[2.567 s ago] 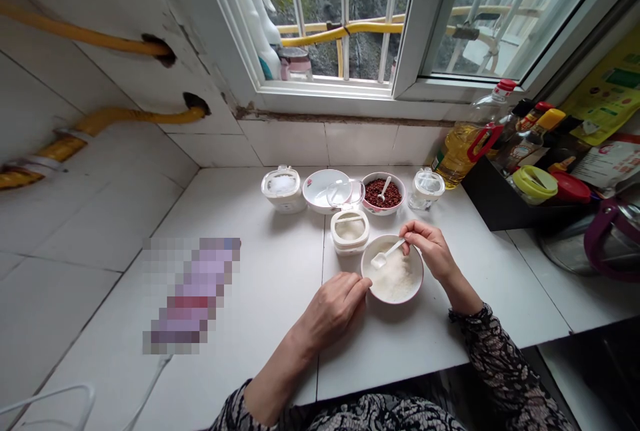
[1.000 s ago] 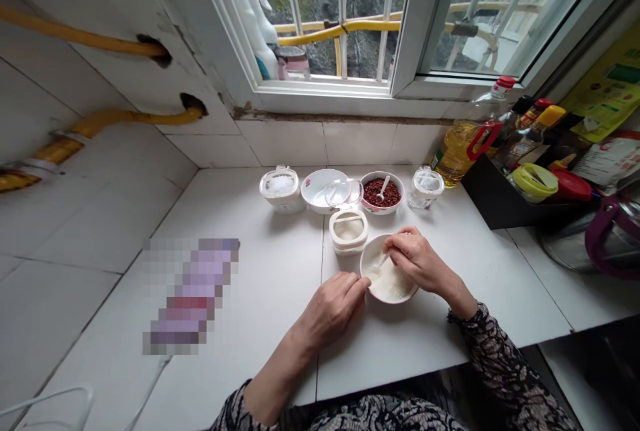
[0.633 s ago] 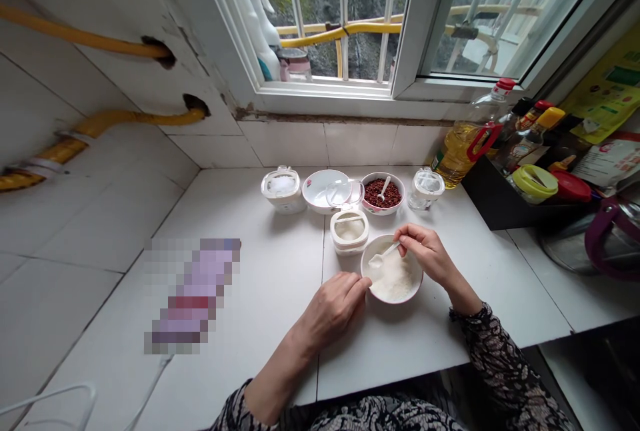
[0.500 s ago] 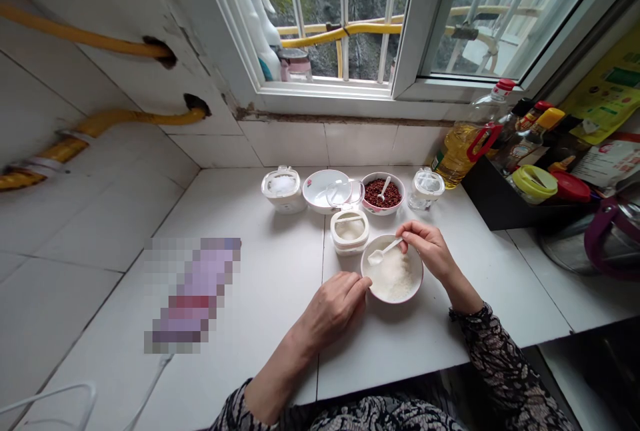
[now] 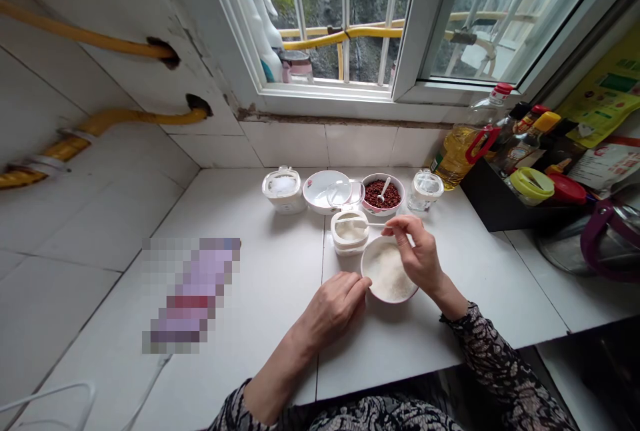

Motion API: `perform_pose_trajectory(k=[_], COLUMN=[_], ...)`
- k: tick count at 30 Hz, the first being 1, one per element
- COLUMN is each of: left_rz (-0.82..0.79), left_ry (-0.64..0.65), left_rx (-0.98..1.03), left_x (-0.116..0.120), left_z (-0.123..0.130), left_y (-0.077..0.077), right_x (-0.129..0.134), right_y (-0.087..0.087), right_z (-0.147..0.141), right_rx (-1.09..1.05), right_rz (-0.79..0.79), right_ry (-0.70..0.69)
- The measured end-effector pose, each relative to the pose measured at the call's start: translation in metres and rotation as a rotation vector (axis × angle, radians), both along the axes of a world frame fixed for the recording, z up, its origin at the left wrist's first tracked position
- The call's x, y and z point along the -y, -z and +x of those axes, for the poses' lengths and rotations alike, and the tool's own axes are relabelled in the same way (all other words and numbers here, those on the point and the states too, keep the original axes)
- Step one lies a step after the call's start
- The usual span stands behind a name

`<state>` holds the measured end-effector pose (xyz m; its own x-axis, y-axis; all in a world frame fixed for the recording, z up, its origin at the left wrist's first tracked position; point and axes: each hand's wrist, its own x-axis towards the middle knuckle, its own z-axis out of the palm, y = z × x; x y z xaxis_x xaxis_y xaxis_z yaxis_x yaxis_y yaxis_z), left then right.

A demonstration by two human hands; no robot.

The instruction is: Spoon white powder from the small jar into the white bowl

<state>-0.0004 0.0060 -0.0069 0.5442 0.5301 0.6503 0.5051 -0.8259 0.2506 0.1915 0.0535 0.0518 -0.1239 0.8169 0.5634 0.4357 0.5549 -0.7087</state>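
Pinching a white plastic spoon between thumb and fingers, the right hand holds its tip over an open white canister on the counter, while the loosely curled, ungripping left hand rests against a white bowl of white granules.

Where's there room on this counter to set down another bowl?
The white tiled counter is free right of the right hand, in front of the black tray, and left of the left hand, in front of the white tub. It's crowded around the white bowl and along the back row.
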Motion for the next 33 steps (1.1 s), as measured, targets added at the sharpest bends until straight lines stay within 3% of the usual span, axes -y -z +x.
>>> perform_pose_trajectory(k=[3, 5, 10, 14, 19, 23, 33], left_rz=[-0.003, -0.002, -0.001, -0.008, -0.002, -0.004, -0.021], left_ry=[-0.008, -0.009, 0.003, 0.009, 0.002, -0.002, 0.004], left_rx=[-0.005, -0.001, 0.011, 0.007, 0.006, -0.004, 0.004], left_x=[0.000, 0.000, -0.001, 0.000, 0.000, 0.000, 0.000], left_z=[0.000, 0.000, 0.000, 0.000, 0.000, 0.000, -0.001], left_y=[0.000, 0.000, -0.001, 0.000, 0.001, 0.001, 0.002], right_x=[-0.002, -0.002, 0.003, 0.001, -0.001, 0.001, 0.002], right_y=[0.001, -0.002, -0.015, -0.014, 0.002, 0.008, 0.005], right_z=[-0.003, 0.000, 0.020, 0.031, 0.023, 0.019, 0.020], right_rx=[0.287, 0.308, 0.114, 0.184, 0.408, 0.412, 0.240], right_rz=[0.195, 0.205, 0.106, 0.022, -0.037, -0.096, -0.258], right_ry=[-0.080, -0.075, 0.067, -0.058, -0.223, -0.316, -0.154])
